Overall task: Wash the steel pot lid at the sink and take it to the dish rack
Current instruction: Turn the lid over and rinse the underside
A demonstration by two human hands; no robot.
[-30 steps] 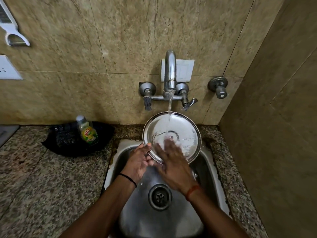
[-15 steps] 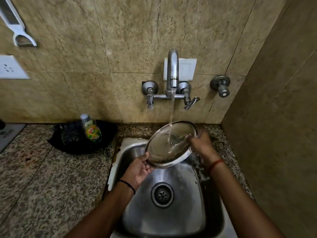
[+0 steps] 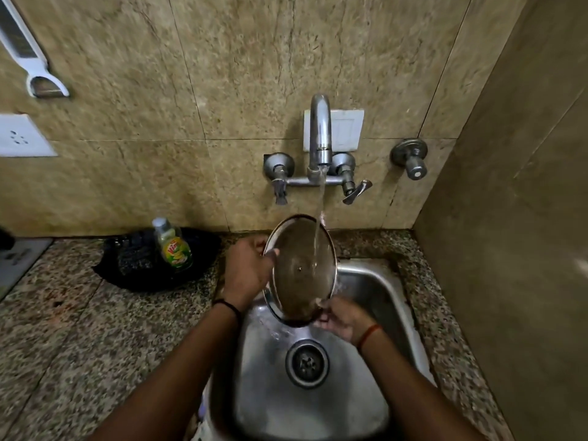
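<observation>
Steel pot lid (image 3: 300, 268) tilted under the tap stream (image 3: 319, 218) above the sink (image 3: 375, 281), left hand (image 3: 246, 268) and right hand (image 3: 339, 316) gripping opposite rims; wet steel may slip and drop

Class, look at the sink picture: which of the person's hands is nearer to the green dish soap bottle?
Left. The left hand grips the lid's left rim, just right of the bottle; the right hand is beyond the lid, over the sink.

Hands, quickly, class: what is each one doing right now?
Left hand: closed on the steel pot lid's upper left rim.
Right hand: gripping the lid's lower edge.
</observation>
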